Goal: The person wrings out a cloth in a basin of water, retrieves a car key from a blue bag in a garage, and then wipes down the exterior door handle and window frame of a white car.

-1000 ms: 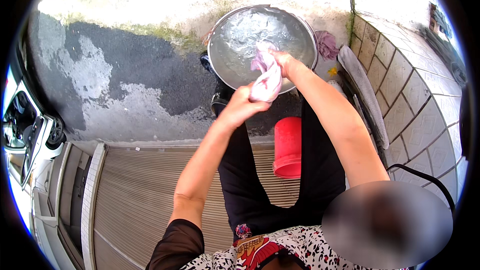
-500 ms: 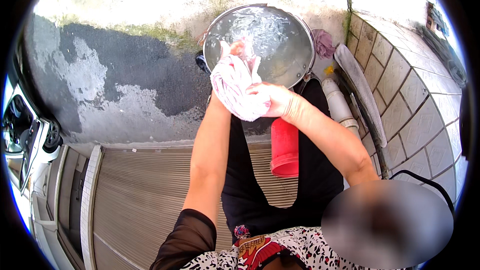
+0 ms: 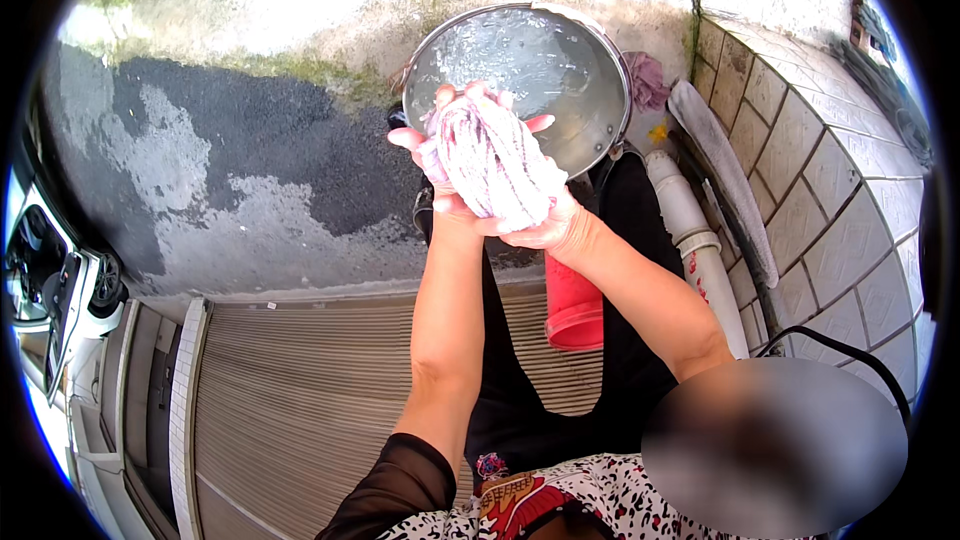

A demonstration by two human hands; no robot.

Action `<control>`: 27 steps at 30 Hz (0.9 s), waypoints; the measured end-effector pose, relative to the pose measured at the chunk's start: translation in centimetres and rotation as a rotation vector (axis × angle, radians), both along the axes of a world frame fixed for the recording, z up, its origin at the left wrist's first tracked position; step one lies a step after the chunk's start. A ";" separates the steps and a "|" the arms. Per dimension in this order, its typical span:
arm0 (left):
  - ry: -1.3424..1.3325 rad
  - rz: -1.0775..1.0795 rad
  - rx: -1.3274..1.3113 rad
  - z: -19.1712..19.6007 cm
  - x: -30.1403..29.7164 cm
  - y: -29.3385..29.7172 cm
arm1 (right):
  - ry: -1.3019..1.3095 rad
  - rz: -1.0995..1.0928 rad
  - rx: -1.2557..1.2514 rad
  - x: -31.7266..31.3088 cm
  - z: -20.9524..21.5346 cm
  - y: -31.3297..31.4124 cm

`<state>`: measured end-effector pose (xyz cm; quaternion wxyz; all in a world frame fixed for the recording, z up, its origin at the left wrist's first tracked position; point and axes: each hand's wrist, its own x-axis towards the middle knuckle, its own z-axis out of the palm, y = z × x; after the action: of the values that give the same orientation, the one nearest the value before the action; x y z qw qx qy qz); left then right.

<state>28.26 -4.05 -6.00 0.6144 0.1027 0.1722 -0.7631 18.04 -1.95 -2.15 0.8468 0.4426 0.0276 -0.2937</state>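
Observation:
A wet, bunched-up towel, white with pinkish-purple stripes, lies cupped between my hands over the near edge of a round metal tub. The tub holds rippling water. My left hand supports the bundle from the left. From the right and below, my right hand grips its near end. Fingertips show past the far side of the cloth, but the bundle hides most of both hands.
Below my hands, a red plastic container lies between my legs. A purple cloth sits right of the tub. White pipes and a long grey, fuzzy-looking piece run along the tiled wall.
My left hand has come back from over the water toward me and now cups the towel. The bundle has shifted slightly right and turned upright, with my right hand underneath.

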 end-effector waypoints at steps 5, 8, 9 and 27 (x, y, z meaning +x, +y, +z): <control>0.057 -0.238 0.220 1.1 0.9 -0.9 | 0.024 0.316 -0.263 -2.3 0.2 -0.7; -0.008 -0.486 0.250 0.7 2.3 -1.8 | 0.412 0.738 -0.513 -2.7 1.2 -2.8; -0.121 -0.591 0.276 0.7 2.6 -2.0 | 0.491 0.814 -0.534 -2.4 1.6 -3.4; -2.182 -0.995 0.473 -10.6 -2.9 3.6 | 1.845 1.811 -0.656 2.3 -9.7 5.4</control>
<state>25.32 -0.41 -16.62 0.0436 0.8530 -0.3569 -0.3784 20.32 3.42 -11.88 0.4799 -0.3143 0.7977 0.1857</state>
